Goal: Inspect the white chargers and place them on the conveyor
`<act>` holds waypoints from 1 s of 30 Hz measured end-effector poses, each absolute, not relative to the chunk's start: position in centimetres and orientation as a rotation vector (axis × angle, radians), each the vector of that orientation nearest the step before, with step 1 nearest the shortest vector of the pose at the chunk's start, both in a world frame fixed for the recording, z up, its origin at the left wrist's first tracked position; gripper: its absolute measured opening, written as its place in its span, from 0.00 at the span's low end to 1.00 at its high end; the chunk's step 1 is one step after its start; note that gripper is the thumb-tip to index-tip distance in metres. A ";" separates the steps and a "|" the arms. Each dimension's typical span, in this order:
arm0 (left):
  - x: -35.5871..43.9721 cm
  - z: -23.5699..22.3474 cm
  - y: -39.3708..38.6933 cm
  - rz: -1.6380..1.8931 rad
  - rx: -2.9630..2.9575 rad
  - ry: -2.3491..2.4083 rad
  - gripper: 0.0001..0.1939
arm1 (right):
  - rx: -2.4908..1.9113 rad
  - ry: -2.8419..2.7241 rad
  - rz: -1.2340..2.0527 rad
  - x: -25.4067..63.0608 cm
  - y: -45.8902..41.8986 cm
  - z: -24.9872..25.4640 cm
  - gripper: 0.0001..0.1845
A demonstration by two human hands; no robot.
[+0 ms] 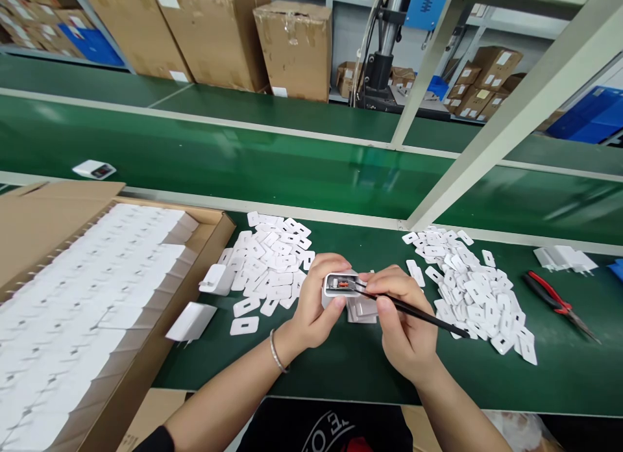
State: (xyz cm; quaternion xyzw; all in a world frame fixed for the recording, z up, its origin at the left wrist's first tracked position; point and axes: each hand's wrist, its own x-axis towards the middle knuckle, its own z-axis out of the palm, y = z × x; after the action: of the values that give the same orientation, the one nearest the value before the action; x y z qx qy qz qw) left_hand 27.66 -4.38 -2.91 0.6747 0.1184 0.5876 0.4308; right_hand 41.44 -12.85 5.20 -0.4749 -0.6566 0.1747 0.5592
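Note:
My left hand (316, 309) is closed around a white charger housing (329, 302), its open end facing up toward me. Inside that end an orange part and metal bits show. Black tweezers (418, 311) are pinched in my right hand (409, 322), their tips at the housing's opening. Below and between the hands lie several white pieces (363, 311), partly hidden. A heap of white slotted cover plates (272, 257) spreads beyond my left hand, and a second heap of white plates (477, 289) lies to the right. Two white chargers (192, 321) rest left of the near heap.
A cardboard box (221, 228) packed with white chargers stands at the left. Red-and-black pliers (549, 293) and more white chargers (564, 258) lie at the right. Beyond the table runs a green conveyor (243, 160) carrying one charger (94, 169). A slanted metal post (496, 121) rises at the right.

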 end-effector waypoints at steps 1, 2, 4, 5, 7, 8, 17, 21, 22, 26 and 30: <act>27.7 -2.9 -4.4 1.465 1.684 0.298 0.19 | -1.129 -1.559 0.401 41.5 -12.8 5.3 0.11; 27.7 -2.9 -4.4 1.465 1.685 0.300 0.19 | -1.137 -1.569 0.388 41.5 -12.8 5.3 0.11; 27.7 -2.9 -4.4 1.463 1.685 0.301 0.18 | -1.152 -1.596 0.356 41.5 -12.8 5.4 0.12; 27.7 -2.9 -4.4 1.464 1.685 0.301 0.18 | -1.153 -1.612 0.340 41.5 -12.8 5.4 0.12; 27.7 -2.9 -4.4 1.468 1.690 0.300 0.18 | -1.150 -1.636 0.316 41.5 -12.7 5.3 0.13; 27.7 -2.9 -4.4 1.469 1.695 0.302 0.18 | -1.148 -1.641 0.312 41.5 -12.7 5.3 0.13; 27.8 -3.2 -4.4 1.468 1.701 0.308 0.19 | -1.103 -1.487 0.375 41.3 -12.6 4.8 0.11; 27.8 -3.2 -4.4 1.456 1.700 0.335 0.18 | -1.090 -1.460 0.346 41.5 -12.6 4.7 0.11; 27.8 -3.2 -4.5 1.457 1.696 0.337 0.18 | -1.086 -1.462 0.321 41.5 -12.6 4.7 0.11; 27.7 -3.4 -4.4 1.463 1.745 0.319 0.19 | -1.154 -1.604 0.242 41.5 -12.4 4.9 0.10; 27.7 -3.4 -4.2 1.465 1.868 0.320 0.20 | -1.194 -1.725 0.227 41.4 -12.4 5.4 0.08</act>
State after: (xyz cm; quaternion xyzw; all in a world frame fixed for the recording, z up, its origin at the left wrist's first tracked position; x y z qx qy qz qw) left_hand 27.70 -4.25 -3.40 0.7262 0.1243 0.5694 0.3646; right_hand 41.37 -12.37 5.45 -0.4921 -0.7113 0.0936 0.4931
